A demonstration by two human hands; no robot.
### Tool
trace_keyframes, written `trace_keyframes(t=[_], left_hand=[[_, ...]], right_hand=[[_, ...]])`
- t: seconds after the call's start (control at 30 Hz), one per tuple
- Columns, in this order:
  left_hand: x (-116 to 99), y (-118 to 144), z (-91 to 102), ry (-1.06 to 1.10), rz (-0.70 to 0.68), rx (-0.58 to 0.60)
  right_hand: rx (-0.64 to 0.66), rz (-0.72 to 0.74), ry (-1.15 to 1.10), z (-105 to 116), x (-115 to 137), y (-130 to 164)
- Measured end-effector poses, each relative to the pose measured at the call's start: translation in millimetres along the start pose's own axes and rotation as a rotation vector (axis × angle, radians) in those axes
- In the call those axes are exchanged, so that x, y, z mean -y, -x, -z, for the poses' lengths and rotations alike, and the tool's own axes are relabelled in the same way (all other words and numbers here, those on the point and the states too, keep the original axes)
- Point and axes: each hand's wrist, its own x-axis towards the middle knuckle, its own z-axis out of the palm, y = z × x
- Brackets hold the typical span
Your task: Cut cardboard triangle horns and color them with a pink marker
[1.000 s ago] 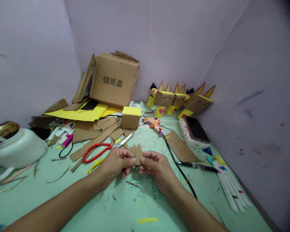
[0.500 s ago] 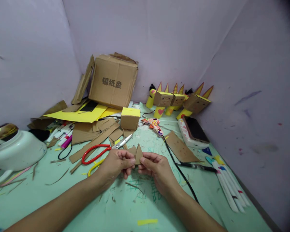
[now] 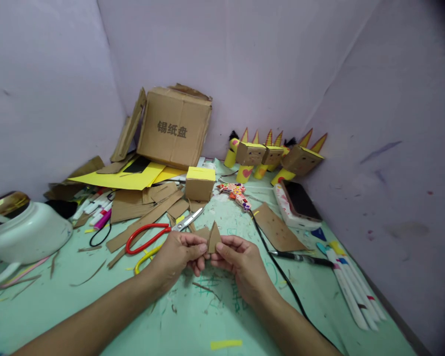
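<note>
Both hands meet above the green table (image 3: pixel 193 316) and pinch a small brown cardboard triangle (image 3: pixel 213 236) that stands point up. My left hand (image 3: pixel 178 254) grips its left lower corner with thumb and fingers. My right hand (image 3: pixel 237 262) holds the right lower edge. Red-handled scissors (image 3: pixel 152 235) lie just behind my left hand. A small cardboard box with a yellow top (image 3: pixel 199 182) stands further back.
A large cardboard box (image 3: pixel 174 126) leans at the back over yellow paper (image 3: pixel 122 178) and cardboard strips. Cardboard figures with pointed ears (image 3: pixel 274 155) line the back wall. A glue gun (image 3: pixel 239 193) with black cord, a phone (image 3: pixel 300 199), markers (image 3: pixel 350 284) at right, a white pot (image 3: pixel 25 230) at left.
The hands and the triangle have barely shifted; the fingers adjusted their pinch slightly. Everything on the table stays where it was.
</note>
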Motion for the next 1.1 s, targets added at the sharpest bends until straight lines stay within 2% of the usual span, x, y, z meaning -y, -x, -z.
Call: trace_keyframes(t=[0.57, 1.1], left_hand=[[1.0, 1.8, -4.2, 0.038, -0.006, -0.043], [0.5, 2.2, -3.5, 0.017, -0.018, -0.024]], right_hand=[[0.009, 0.033, 0.058, -0.2, -4.3, -1.1], [0.035, 0.049, 0.108, 0.8, -4.2, 0.1]])
